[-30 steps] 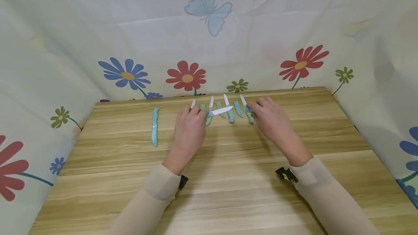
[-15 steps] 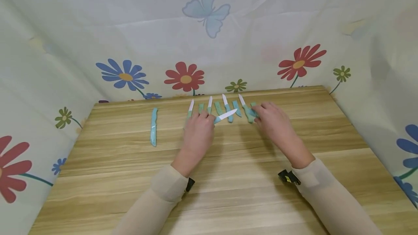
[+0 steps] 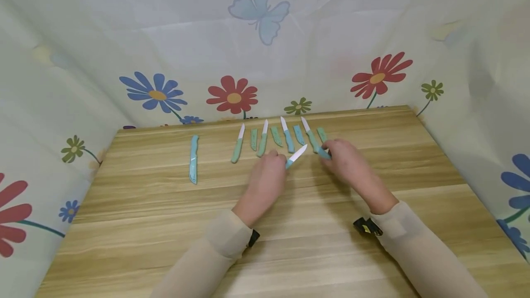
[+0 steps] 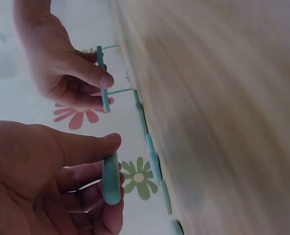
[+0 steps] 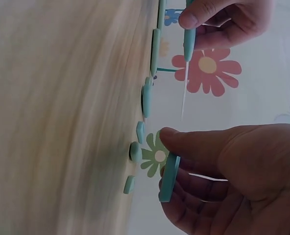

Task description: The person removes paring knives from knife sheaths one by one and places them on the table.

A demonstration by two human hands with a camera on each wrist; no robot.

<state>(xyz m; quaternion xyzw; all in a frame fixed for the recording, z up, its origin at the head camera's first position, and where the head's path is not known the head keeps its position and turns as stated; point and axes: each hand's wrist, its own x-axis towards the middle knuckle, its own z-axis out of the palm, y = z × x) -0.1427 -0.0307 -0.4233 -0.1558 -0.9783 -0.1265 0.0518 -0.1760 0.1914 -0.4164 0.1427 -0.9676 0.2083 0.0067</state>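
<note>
My left hand (image 3: 265, 178) grips a small blue-handled paring knife (image 3: 297, 154), its white blade pointing right and away from me. My right hand (image 3: 348, 162) pinches a blue knife sheath (image 3: 325, 153) between thumb and fingers. In the right wrist view the knife's blade (image 5: 184, 93) points toward the right hand, with a gap between its tip and the sheath (image 5: 169, 179). Both hands are raised above the table, as the left wrist view shows, where the knife handle (image 4: 111, 181) stands below the sheath (image 4: 103, 81).
Beyond my hands, unsheathed knives alternate with sheaths in a row: a green knife (image 3: 237, 145), a green sheath (image 3: 254, 140), a blue knife (image 3: 288, 137), a blue sheath (image 3: 299, 135) and others. A sheathed blue knife (image 3: 193, 160) lies apart at left. Flowered cloth (image 3: 174, 36) surrounds the wooden table (image 3: 145, 224).
My left hand has moved right and nearer to me with the knife, uncovering the leftmost green knife. My right hand has shifted slightly right and nearer with the sheath, uncovering a green sheath.
</note>
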